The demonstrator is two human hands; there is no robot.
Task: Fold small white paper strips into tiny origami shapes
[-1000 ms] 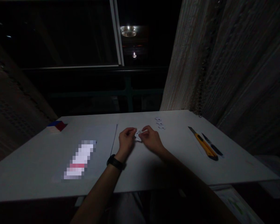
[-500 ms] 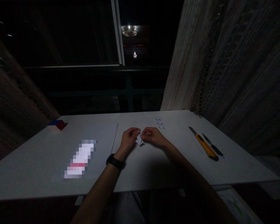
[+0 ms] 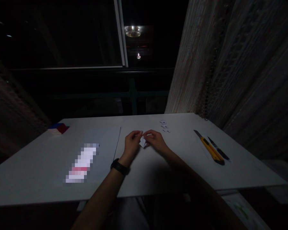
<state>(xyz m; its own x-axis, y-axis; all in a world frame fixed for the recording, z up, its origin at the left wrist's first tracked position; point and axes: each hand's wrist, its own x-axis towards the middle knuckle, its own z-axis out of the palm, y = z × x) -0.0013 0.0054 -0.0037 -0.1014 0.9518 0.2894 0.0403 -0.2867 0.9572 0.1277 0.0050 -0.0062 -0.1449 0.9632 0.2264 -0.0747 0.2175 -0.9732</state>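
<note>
A small piece of folded white paper [image 3: 143, 142] is held up between my two hands at the middle of the table. Its creased lower end narrows to a point facing me. My left hand [image 3: 132, 141], with a black band on the wrist, pinches the paper's left side near the top. From the other side, my right hand [image 3: 155, 139] grips the upper right part with thumb and fingertips. The fingers cover the paper's top and edges, so its full shape is hidden.
On the white table [image 3: 180, 179], a yellow utility knife [image 3: 211, 150] and a dark pen-like tool [image 3: 218, 149] lie at right. Several small marked paper pieces [image 3: 164, 126] lie beyond my hands. At left are white sheets [image 3: 105, 150], a blurred bright phone-like rectangle [image 3: 83, 163] and a colored cube [image 3: 58, 128].
My right hand has shifted slightly left and its fingertips have moved closer to the left hand at the paper's top. The paper stays held in both hands.
</note>
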